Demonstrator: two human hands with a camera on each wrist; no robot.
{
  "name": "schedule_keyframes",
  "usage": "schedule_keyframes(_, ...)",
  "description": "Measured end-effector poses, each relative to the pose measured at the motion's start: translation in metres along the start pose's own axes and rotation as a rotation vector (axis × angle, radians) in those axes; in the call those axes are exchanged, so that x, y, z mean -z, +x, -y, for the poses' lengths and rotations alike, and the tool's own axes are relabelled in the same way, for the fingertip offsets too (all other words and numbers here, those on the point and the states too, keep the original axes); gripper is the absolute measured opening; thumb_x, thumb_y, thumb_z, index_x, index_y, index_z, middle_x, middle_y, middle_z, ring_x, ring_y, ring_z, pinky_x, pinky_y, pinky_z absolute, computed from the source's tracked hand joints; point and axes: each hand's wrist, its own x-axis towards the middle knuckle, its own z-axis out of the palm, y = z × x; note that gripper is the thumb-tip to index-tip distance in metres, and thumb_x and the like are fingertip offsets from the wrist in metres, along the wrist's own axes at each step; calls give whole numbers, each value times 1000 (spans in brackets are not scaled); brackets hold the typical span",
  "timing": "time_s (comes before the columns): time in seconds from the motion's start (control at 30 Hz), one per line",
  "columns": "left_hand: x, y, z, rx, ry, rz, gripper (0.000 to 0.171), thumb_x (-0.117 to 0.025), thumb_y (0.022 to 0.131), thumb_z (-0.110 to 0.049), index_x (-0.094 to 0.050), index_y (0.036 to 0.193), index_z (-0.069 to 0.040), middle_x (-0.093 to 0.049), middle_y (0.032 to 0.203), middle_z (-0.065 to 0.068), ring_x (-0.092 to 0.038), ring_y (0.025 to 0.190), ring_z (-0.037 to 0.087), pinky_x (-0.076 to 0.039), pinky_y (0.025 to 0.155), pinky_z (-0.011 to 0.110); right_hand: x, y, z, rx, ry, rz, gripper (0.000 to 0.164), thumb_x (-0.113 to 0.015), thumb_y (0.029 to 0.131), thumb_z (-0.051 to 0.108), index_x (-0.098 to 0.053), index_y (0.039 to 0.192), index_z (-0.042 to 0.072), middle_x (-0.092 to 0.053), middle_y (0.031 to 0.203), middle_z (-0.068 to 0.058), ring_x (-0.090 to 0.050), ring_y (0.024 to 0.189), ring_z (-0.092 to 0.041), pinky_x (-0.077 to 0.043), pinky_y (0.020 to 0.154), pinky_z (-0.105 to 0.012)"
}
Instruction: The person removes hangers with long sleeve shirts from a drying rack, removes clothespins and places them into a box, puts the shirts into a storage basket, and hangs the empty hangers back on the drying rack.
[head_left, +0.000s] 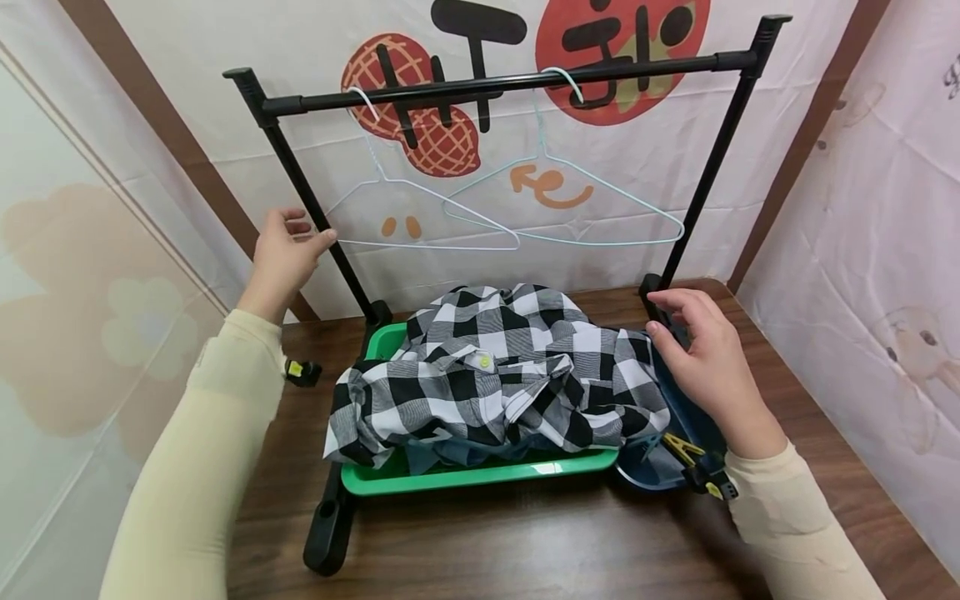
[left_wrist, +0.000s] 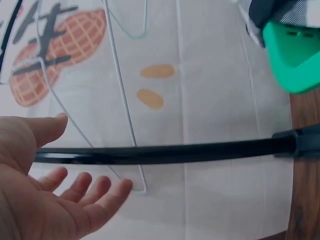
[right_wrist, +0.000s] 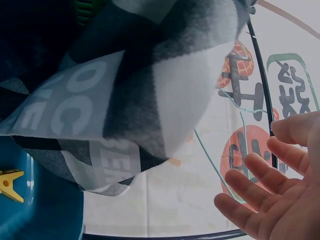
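A black garment rack (head_left: 480, 86) stands on the table, with a white hanger (head_left: 442, 247) and a pale teal hanger (head_left: 600, 242) on its bar. My left hand (head_left: 285, 254) is beside the rack's left post (left_wrist: 200, 152), thumb and fingers spread apart; whether it touches the post I cannot tell. Near the foot of the right post, my right hand (head_left: 705, 354) has its fingers loosely bent and nothing in them. A black-and-white checked shirt (head_left: 480, 358) lies heaped over a green basket (head_left: 480, 479), between the two hands.
Right of the basket, a dark blue tray (head_left: 648, 471) holds a yellow clothespin (head_left: 682, 450), partly under the shirt's edge. The rack's left foot (head_left: 330, 533) reaches forward over the brown table (head_left: 480, 542). A printed cloth (head_left: 262, 42) hangs behind.
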Motion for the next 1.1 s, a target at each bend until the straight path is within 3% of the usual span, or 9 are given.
schedule_keyframes(0.07, -2, -10, 2, -18, -2, 28, 84, -66, 95, -52, -26, 158, -13, -41, 153, 16, -50, 137, 26, -54, 90, 31, 3, -1, 0, -11, -5, 16, 34, -69, 98, 10, -64, 132, 8, -62, 130, -11, -60, 111, -27, -42, 92, -19)
schedule_keyframes(0.13, -1, -22, 6, -46, 15, 73, 84, -65, 96, -51, -24, 158, -11, -43, 151, 18, -50, 135, 29, -56, 84, 29, 5, -1, 1, -22, -8, 35, 33, -68, 99, 12, -64, 131, 9, -63, 129, -11, -60, 111, -28, -44, 91, -20)
schedule_keyframes(0.23, 1, -41, 16, -109, 39, 154, 82, -63, 99, -48, -23, 159, -10, -45, 148, 20, -51, 132, 30, -56, 79, 22, 7, -1, 3, -42, -11, 62, 33, -67, 100, 13, -64, 132, 9, -62, 129, -11, -60, 112, -28, -48, 90, -31)
schedule_keyframes(0.37, 3, -64, 34, -201, 27, 225, 72, -61, 103, -38, -25, 157, -8, -49, 143, 20, -58, 117, 14, -55, 76, 17, 8, -1, 4, -60, -13, 80, 34, -68, 100, 14, -63, 133, 10, -62, 129, -11, -60, 112, -26, -50, 89, -43)
schedule_keyframes(0.5, 8, -86, 47, -248, -10, 219, 61, -59, 105, -28, -29, 153, -5, -52, 134, 13, -61, 101, -1, -57, 76, 18, 9, 0, 4, -58, 4, 112, 35, -68, 100, 15, -62, 134, 10, -62, 129, -11, -59, 113, -26, -52, 92, -48)
schedule_keyframes(0.63, 10, -107, 54, -272, -39, 204, 56, -58, 105, -24, -32, 150, -4, -54, 126, 3, -62, 100, -1, -58, 77, 19, 8, 1, 3, -54, 21, 140, 36, -68, 99, 13, -62, 134, 8, -62, 129, -12, -58, 115, -30, -51, 95, -56)
schedule_keyframes(0.77, 8, -130, 61, -303, -40, 190, 53, -59, 105, -19, -34, 149, -1, -55, 123, -2, -63, 99, 2, -58, 78, 19, 8, 0, 3, -56, 9, 160, 37, -69, 99, 13, -61, 135, 8, -61, 130, -13, -58, 116, -30, -51, 97, -56)
schedule_keyframes(0.9, 2, -151, 64, -324, -21, 186, 50, -60, 105, -16, -38, 147, 0, -56, 124, 2, -63, 97, 2, -57, 78, 19, 8, 0, 3, -67, 8, 183, 38, -68, 100, 15, -60, 136, 8, -61, 132, -13, -58, 117, -30, -50, 98, -56)
schedule_keyframes(1.1, -2, -173, 70, -366, 107, 187, 43, -63, 103, -18, -49, 143, -9, -61, 129, 11, -56, 106, -5, -45, 85, 9, 5, 2, 3, -80, 6, 226, 39, -68, 100, 16, -58, 137, 8, -60, 132, -14, -59, 119, -33, -49, 99, -55)
